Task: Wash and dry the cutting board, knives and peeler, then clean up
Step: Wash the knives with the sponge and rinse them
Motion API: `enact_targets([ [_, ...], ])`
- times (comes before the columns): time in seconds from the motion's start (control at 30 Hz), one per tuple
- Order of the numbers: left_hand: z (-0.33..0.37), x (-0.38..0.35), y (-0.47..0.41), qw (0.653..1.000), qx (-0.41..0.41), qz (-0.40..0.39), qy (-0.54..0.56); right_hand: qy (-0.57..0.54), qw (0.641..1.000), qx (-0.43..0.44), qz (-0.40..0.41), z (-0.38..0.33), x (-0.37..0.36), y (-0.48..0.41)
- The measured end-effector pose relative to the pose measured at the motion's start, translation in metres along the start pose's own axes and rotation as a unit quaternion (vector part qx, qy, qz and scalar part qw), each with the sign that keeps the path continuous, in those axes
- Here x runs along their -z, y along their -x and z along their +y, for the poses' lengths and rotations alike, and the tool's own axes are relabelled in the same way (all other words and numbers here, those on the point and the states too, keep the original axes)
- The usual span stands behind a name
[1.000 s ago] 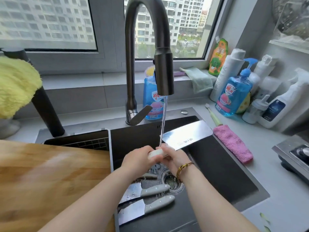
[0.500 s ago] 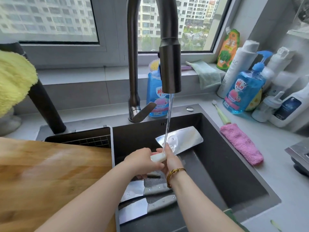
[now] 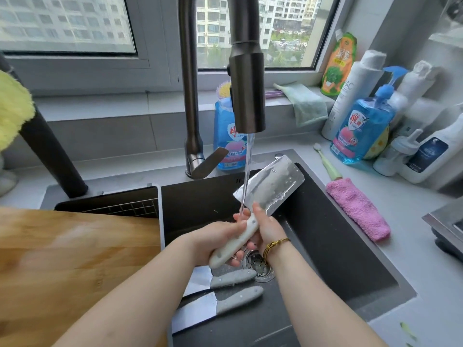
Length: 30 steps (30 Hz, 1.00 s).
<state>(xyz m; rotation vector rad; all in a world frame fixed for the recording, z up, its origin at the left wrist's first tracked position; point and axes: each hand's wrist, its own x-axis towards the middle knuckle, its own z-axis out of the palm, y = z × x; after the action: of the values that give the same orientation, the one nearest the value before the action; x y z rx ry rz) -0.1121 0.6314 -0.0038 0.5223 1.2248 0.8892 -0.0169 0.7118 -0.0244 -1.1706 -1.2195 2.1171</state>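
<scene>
While water from the faucet runs over it, the cleaver is held above the sink, its white handle clasped by curled fingers of the left hand and right hand.

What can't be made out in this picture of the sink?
Head view:
- Peeler: nowhere in sight.
- Upper knife and lower knife: blades partly hidden by the left forearm.
- Cutting board: cut off by the left and bottom edges.
- Drain: partly behind the right wrist.
- Blue bottle label: print too small to read.
</scene>
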Motion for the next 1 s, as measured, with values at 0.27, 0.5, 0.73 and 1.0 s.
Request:
enact_targets([
  [0.27, -0.014, 0.005, 0.025, 0.991, 0.002, 0.064, -0.116, -0.036, 0.999, -0.012, 0.027, 0.011, -0.005, 0.006],
  [0.5, -0.028, -0.006, 0.078, 0.973, 0.026, 0.165, -0.163, -0.023, 0.998, -0.062, -0.01, 0.032, -0.031, 0.05],
  [0.73, -0.054, 0.004, 0.176, 0.954, 0.0, 0.254, -0.16, 0.148, 0.978, -0.079, -0.122, 0.053, -0.083, 0.087],
  [1.0, -0.094, 0.024, 0.23, 0.906, -0.028, 0.409, -0.108, 0.255, 0.962, -0.002, -0.1, 0.077, -0.129, 0.097],
])
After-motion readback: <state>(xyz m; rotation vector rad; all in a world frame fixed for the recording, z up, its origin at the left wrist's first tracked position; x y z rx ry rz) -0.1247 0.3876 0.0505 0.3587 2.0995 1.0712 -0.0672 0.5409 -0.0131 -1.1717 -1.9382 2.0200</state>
